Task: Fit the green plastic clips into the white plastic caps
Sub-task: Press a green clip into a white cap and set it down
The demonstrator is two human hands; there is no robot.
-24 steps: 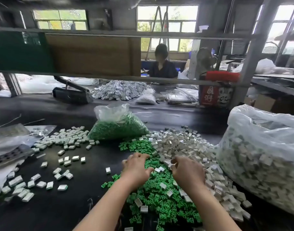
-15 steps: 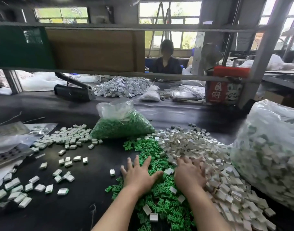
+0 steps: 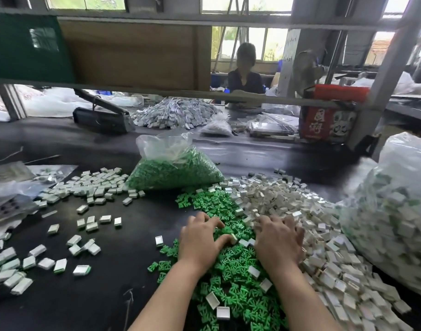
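Note:
A heap of loose green clips [image 3: 231,278] lies on the black table in front of me, with a few white caps mixed in. To its right spreads a wide pile of white caps [image 3: 288,201]. My left hand [image 3: 202,240] rests palm down on the green clips, fingers slightly bent, thumb beside a white cap [image 3: 234,237]. My right hand [image 3: 278,242] lies palm down where the two piles meet, its fingers spread over the white caps. I cannot see anything held in either hand.
A clear bag of green clips [image 3: 176,168] stands behind the heap. A big bag of white pieces [image 3: 391,223] fills the right side. Scattered white pieces [image 3: 95,187] cover the left. Beyond are a black sealing tool [image 3: 102,118], a red box [image 3: 329,120], a frame post [image 3: 376,91] and a seated person [image 3: 245,77].
Both hands moved forward from loosely curled over the heap to flat on it; the left fingers, spread a moment ago, have drawn together and bent slightly. The view shifted closer.

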